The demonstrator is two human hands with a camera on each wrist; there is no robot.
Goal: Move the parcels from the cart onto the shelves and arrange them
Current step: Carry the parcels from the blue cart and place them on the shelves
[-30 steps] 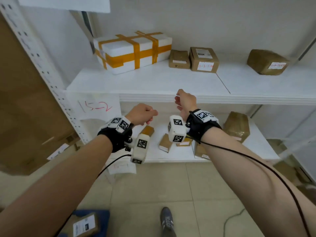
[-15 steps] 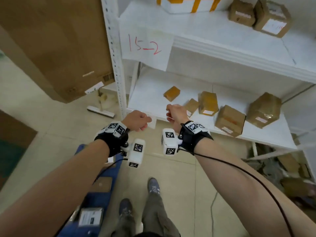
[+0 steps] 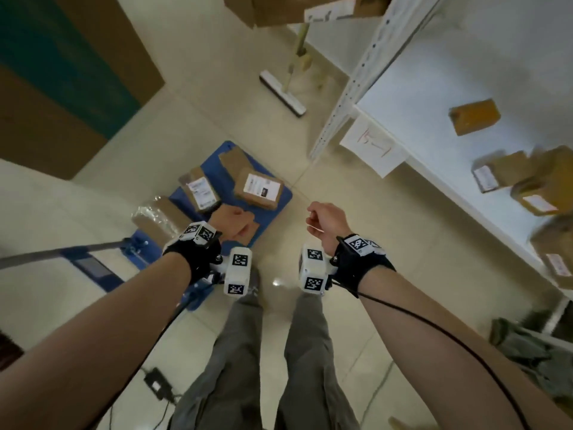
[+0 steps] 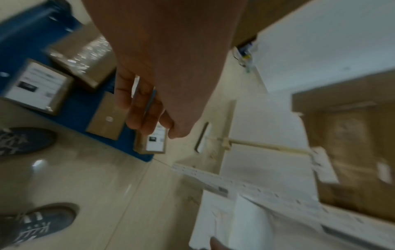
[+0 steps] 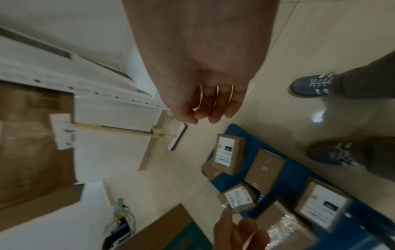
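Observation:
Looking down, a blue cart (image 3: 206,164) stands on the floor with several brown parcels on it. Two carry white labels (image 3: 259,189) (image 3: 200,193) and one is wrapped in clear plastic (image 3: 158,217). My left hand (image 3: 231,223) hovers above the cart's near side in a fist and holds nothing; its curled fingers (image 4: 145,111) show in the left wrist view. My right hand (image 3: 325,221) is also curled and empty, above the bare floor between the cart and the white lower shelf (image 3: 418,119). That shelf bears several brown parcels, one of them small (image 3: 474,116).
The shelf's perforated post (image 3: 356,79) and a paper sign (image 3: 372,145) stand right of the cart. A floor squeegee (image 3: 283,94) lies beyond it. The cart handle (image 3: 62,252) reaches left. My legs (image 3: 248,352) and a power adapter (image 3: 156,383) are below.
The view has swung from the shelves down and left to the cart. Both hands stayed curled and empty, and the left one now hangs over the cart.

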